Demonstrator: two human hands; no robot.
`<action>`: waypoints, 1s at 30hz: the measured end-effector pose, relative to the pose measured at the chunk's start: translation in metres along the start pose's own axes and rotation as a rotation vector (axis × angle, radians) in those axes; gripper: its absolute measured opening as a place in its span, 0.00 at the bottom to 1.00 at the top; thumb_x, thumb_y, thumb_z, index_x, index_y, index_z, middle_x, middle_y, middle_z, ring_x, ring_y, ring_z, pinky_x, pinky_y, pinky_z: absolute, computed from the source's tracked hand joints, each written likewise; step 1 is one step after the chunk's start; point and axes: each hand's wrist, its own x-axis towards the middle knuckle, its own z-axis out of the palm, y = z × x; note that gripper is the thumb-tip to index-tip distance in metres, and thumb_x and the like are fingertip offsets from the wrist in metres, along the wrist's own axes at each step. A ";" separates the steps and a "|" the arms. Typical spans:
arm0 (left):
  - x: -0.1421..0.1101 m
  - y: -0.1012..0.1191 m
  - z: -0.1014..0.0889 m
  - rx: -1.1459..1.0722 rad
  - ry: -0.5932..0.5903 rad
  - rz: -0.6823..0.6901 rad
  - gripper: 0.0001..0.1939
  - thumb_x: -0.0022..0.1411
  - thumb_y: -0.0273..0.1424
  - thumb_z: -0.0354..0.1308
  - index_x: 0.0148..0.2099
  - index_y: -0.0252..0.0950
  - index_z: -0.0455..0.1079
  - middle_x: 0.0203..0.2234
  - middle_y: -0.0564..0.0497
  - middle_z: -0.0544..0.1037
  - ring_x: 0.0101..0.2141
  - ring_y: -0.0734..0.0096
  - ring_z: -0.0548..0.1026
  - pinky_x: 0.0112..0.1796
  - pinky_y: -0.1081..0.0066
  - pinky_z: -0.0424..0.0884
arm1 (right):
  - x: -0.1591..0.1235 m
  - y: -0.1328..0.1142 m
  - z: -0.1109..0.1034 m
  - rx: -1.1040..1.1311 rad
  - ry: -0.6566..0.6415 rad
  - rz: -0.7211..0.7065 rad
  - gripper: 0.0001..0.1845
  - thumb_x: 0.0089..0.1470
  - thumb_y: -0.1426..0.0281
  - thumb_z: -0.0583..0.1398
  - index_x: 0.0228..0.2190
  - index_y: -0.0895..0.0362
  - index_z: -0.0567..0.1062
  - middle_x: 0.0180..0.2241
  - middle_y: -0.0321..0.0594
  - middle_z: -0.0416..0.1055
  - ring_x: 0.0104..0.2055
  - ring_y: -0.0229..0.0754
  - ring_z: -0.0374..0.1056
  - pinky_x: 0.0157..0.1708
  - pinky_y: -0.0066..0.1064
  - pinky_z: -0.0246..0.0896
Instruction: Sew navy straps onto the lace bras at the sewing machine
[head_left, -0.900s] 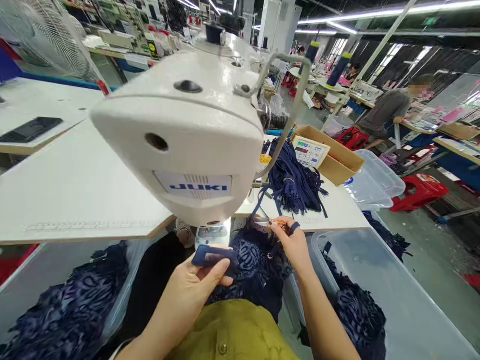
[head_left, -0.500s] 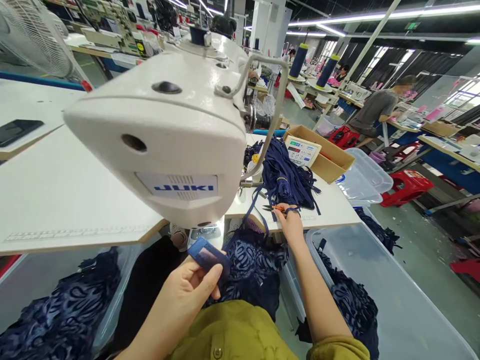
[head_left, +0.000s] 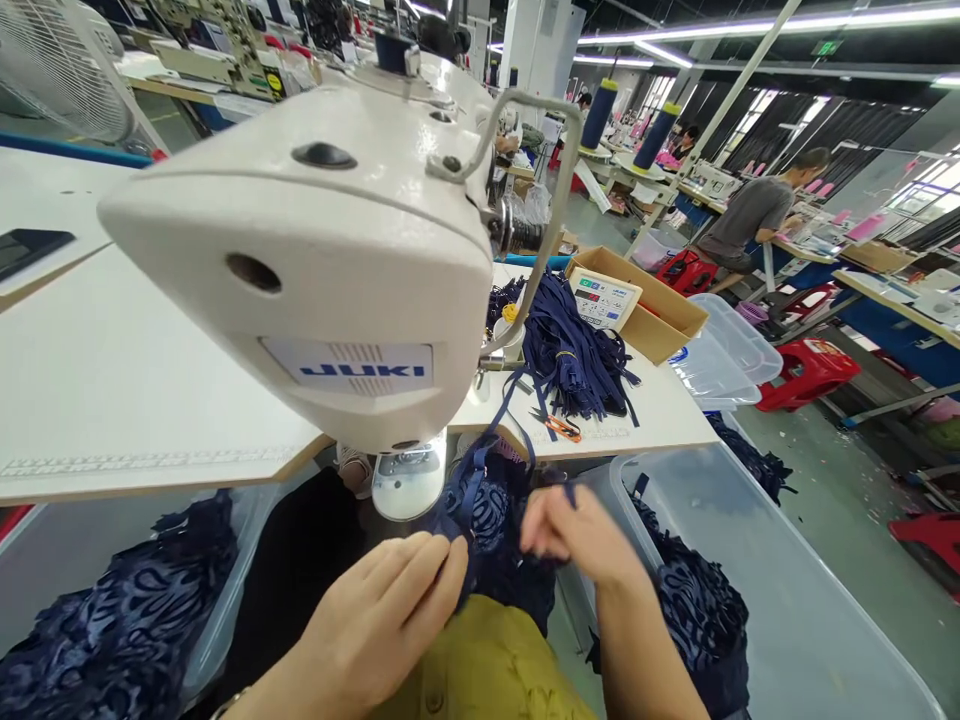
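Below the sewing machine head (head_left: 300,300), a navy patterned bra (head_left: 489,515) with thin straps lies over my lap. My left hand (head_left: 390,610) is closed on the bra's left edge, its fingertips pinching the dark fabric. At the right side of the bra is my right hand (head_left: 581,535), with curled fingers smeared by motion and a dark band round one finger. Whether it grips the fabric is not clear. Orange-handled thread snips (head_left: 562,428) lie on the white table, beyond my right hand. A navy strap runs from the bra up to the table edge.
A bundle of navy straps (head_left: 574,350) lies on the white table (head_left: 187,390), near a control panel (head_left: 604,298) and a cardboard box (head_left: 667,320). Plastic bins (head_left: 795,560) with navy pieces flank my lap. A co-worker (head_left: 750,215) sits at the far right.
My right hand has put the orange snips down on the table and come back to the bra. My left hand has turned over, and the navy panel it held up is now mostly covered.
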 end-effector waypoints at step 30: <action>-0.017 -0.037 -0.016 -0.025 -0.208 -0.292 0.18 0.69 0.38 0.46 0.58 0.40 0.63 0.34 0.51 0.76 0.31 0.70 0.76 0.34 0.71 0.71 | 0.040 -0.024 0.080 0.025 0.276 -0.183 0.13 0.57 0.60 0.57 0.30 0.56 0.72 0.23 0.31 0.62 0.25 0.35 0.55 0.26 0.26 0.52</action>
